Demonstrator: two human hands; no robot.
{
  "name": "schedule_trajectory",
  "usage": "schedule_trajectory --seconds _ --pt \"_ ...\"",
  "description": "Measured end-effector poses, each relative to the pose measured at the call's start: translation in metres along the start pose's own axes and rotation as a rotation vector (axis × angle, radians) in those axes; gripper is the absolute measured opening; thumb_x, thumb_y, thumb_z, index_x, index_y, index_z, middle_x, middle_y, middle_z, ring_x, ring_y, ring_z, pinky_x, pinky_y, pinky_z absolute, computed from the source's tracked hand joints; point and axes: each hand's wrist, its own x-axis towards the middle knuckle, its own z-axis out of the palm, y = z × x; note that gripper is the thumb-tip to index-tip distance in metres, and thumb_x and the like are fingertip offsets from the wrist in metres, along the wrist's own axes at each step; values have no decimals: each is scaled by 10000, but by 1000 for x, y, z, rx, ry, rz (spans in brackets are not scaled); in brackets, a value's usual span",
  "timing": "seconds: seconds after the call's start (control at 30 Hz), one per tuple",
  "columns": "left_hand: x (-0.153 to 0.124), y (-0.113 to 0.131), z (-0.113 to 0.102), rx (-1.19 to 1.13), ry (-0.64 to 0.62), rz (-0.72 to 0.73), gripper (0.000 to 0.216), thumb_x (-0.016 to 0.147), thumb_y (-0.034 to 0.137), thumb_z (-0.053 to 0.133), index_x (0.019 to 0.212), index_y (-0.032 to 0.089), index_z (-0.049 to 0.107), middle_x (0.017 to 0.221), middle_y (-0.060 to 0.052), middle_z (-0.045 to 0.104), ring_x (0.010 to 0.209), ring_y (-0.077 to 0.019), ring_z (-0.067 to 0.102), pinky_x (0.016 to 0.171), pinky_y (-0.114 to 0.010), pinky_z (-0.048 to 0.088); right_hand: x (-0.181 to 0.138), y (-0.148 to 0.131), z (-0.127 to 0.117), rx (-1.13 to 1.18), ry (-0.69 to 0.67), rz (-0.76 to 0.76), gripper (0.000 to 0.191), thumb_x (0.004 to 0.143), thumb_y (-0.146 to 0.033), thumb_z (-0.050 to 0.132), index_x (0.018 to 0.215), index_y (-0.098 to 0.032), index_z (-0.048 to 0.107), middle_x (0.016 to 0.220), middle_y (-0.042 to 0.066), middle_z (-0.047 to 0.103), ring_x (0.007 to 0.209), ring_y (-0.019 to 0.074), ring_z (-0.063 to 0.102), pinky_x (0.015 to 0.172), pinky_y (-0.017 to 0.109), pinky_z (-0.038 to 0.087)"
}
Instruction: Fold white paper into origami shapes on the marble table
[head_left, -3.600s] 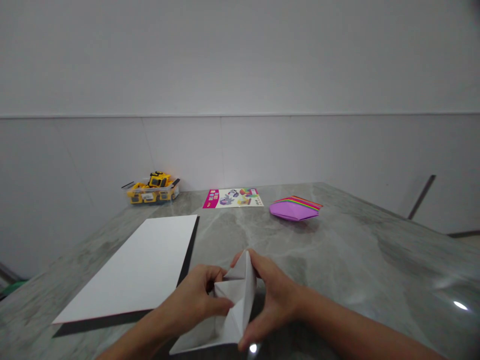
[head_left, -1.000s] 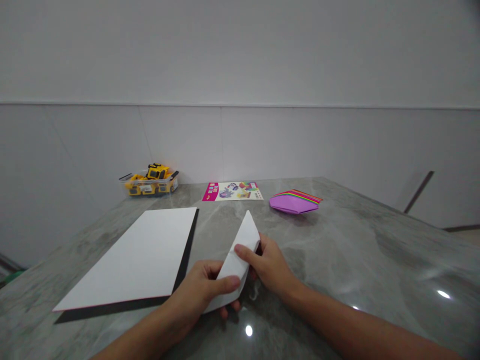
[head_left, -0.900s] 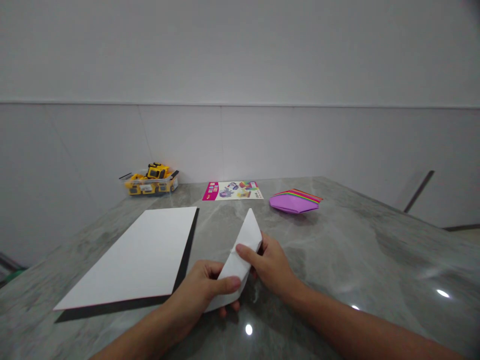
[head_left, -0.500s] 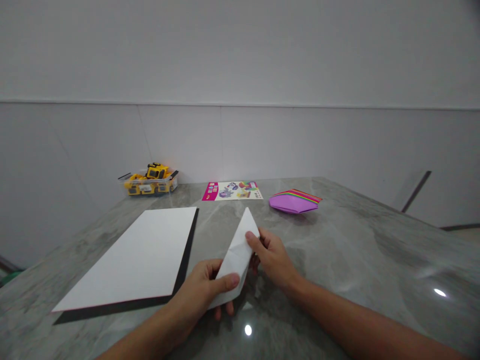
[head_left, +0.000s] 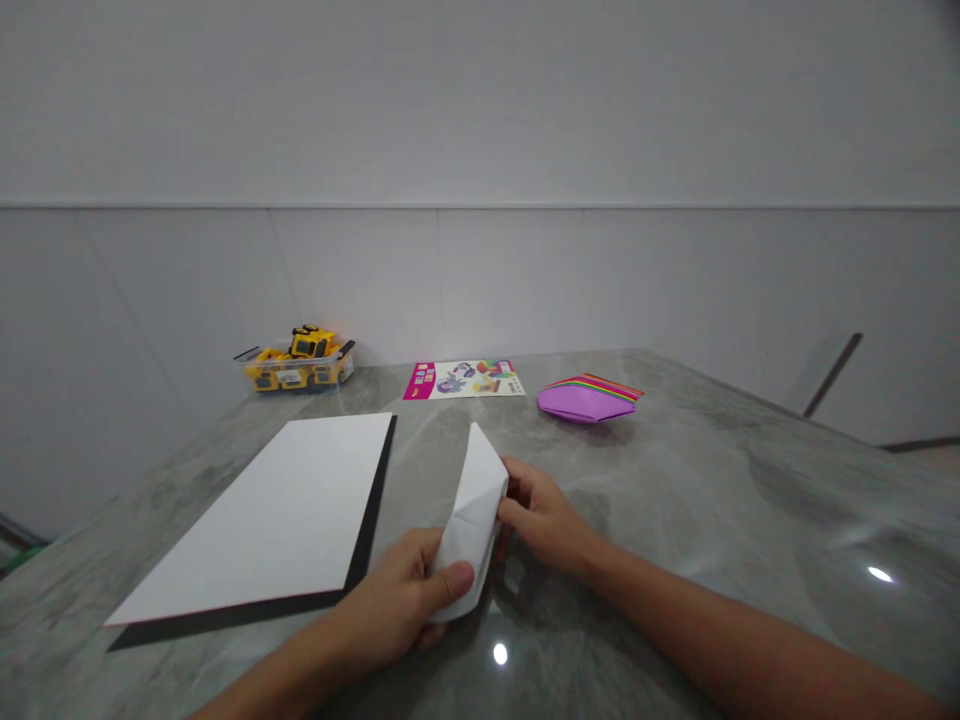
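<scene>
Gripping a folded white paper (head_left: 474,515) low in the centre of the frame, a person worked at a grey marbled desk (head_left: 720,500). The left hand (head_left: 405,600) was closed on the paper's near end, thumb pressed across its lower corner, fingers tucked behind. The right hand (head_left: 544,515) pinched the paper's right edge from the side, fingertips touching the fold. Held between both hands, the paper stood tilted, its point rising toward the middle of the frame and its near end just above the desk.

Just left of the hands, a large white sheet (head_left: 277,515) lay flat on a black backing board (head_left: 371,520), whose dark rim showed along the right and near edges. Farther back, at centre, a printed instruction leaflet (head_left: 463,380) with a pink strip lay flat. To its right rested a purple folded paper piece (head_left: 585,402) on a stack of coloured sheets (head_left: 611,386). At the far left edge of the desk, against the pale wall, sat a yellow toy truck (head_left: 300,362).
</scene>
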Motion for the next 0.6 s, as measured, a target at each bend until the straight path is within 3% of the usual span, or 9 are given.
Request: schedule_trajectory --seconds 0.17,0.3,0.4,0.47,0.53,0.6 --pt "2 2 3 37 61 3 381 743 509 627 745 136 551 524 64 416 337 -35 306 318 -169 224 3 -3 -3 -47 87 24 164 792 -244 497 884 -144 589 671 0 621 514 132 584 436 247 512" --pt "6 8 -4 158 354 -20 274 758 410 623 809 142 600 417 63 461 310 -89 400 328 -187 246 6 -3 -10 88 201 -17 260 781 -265 536 1024 -176 510 812 27 641 618 154 622 472 274 541" --pt "5 12 -16 373 567 84 204 780 355 601 700 167 609 404 39 501 371 -111 437 407 -207 313 6 -2 -17 151 84 -112 514 725 -223 615 1194 -239 405 1040 71 617 880 212 619 617 343 562" --pt "3 13 -25 621 618 240 201 769 285 617 599 180 599 477 15 543 465 -126 488 479 -219 339 5 -2 -22 52 47 -198 662 728 -246 648 1303 -275 322 1201 100 543 1038 235 563 754 395 534" --pt "2 13 -30 849 578 381 173 767 196 606 594 187 620 589 -7 584 572 -141 532 556 -232 365 3 -4 -26 -204 115 -316 787 729 -292 684 1383 -295 248 1348 120 415 1186 261 463 899 446 457" --pt "2 11 -33 970 503 462 163 782 133 563 665 195 657 725 -30 618 665 -154 564 622 -245 392 3 -8 -31 -557 187 -449 787 704 -336 726 1380 -298 325 1452 116 260 1306 302 309 1003 488 346"
